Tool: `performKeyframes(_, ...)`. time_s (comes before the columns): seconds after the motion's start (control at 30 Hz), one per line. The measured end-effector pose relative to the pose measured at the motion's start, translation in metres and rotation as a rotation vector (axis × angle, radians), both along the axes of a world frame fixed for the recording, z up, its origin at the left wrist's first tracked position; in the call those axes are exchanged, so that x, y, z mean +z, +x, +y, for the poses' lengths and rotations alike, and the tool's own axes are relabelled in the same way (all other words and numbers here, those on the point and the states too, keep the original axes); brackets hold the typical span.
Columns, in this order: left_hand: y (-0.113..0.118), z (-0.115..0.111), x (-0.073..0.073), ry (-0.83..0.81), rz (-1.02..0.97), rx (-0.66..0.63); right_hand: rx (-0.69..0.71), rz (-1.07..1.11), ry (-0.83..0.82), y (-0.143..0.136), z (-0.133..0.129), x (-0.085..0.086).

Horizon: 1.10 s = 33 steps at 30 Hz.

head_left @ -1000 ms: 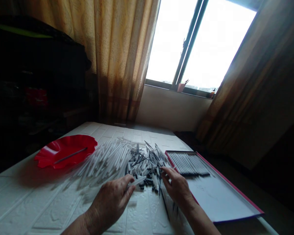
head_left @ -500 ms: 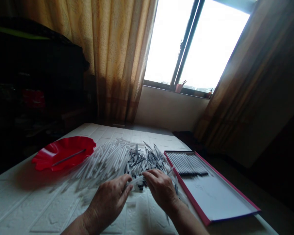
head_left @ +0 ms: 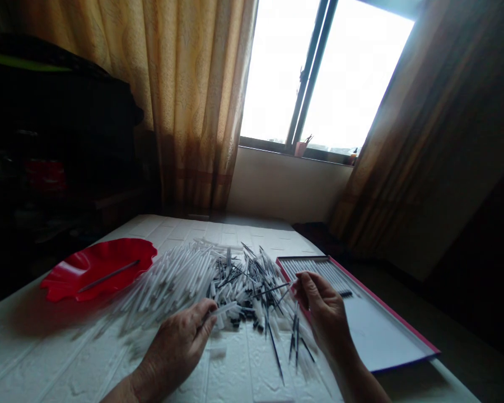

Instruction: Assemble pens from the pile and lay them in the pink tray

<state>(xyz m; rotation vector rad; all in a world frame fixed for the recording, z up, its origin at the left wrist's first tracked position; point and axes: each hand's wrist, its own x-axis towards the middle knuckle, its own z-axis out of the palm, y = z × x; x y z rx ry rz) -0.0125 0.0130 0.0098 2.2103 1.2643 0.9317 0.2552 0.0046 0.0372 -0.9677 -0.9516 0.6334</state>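
My left hand (head_left: pixel 177 338) is closed, pinching a whitish translucent tube (head_left: pixel 227 307), like a pen barrel or cap, between thumb and fingers. Raised over the near-left edge of the box, my right hand (head_left: pixel 322 305) pinches a thin dark pen refill (head_left: pixel 273 289) that points left. Beyond both hands spreads a pile of white pen barrels (head_left: pixel 180 274). Dark refills (head_left: pixel 256 268) are heaped to the right of it, and a few lie loose (head_left: pixel 275 347) nearer to me. Small black plugs (head_left: pixel 258 324) and clear pieces lie between the hands.
A shallow red-edged box (head_left: pixel 395 341) at the right holds a row of white pens (head_left: pixel 315 268) with black ends. On the left, a red wavy-rimmed dish (head_left: pixel 67 274) holds one slim stick (head_left: pixel 109 275). The white brick-patterned table (head_left: pixel 168 224) ends below a curtained window (head_left: pixel 353 73).
My right hand has moved right and up, away from the left, and now shows a dark refill in its fingers. My left hand keeps the tube. The view has shifted slightly.
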Motion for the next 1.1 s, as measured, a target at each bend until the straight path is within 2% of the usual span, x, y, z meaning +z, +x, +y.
performKeyframes(0.07,0.002,0.002,0.001,-0.151,-0.178,-0.042,0.045,0.017,-0.005,-0.003,0.000,-0.001)
performKeyframes(0.17,0.004,0.003,0.007,-0.474,-0.580,-0.078,0.046,0.013,-0.004,-0.007,-0.003,-0.001)
performKeyframes(0.27,0.006,-0.001,0.017,-0.690,-0.879,0.025,0.042,-0.026,0.024,-0.012,-0.010,0.000)
performKeyframes(0.37,0.007,-0.004,0.027,-0.795,-1.086,0.175,0.085,-0.120,0.062,-0.017,-0.016,0.001)
performKeyframes(0.5,0.009,-0.002,0.034,-0.798,-1.312,0.316,0.098,-0.222,0.078,-0.022,-0.022,0.000)
performKeyframes(0.63,0.009,0.000,0.036,-0.796,-1.398,0.341,0.109,-0.237,0.071,-0.027,-0.023,-0.001)
performKeyframes(0.9,0.012,-0.002,0.039,-0.795,-1.395,0.349,0.079,-0.276,0.080,-0.035,-0.019,-0.012)
performKeyframes(1.1,0.010,-0.001,0.039,-0.791,-1.412,0.347,0.066,-0.274,0.073,-0.035,-0.019,-0.012)
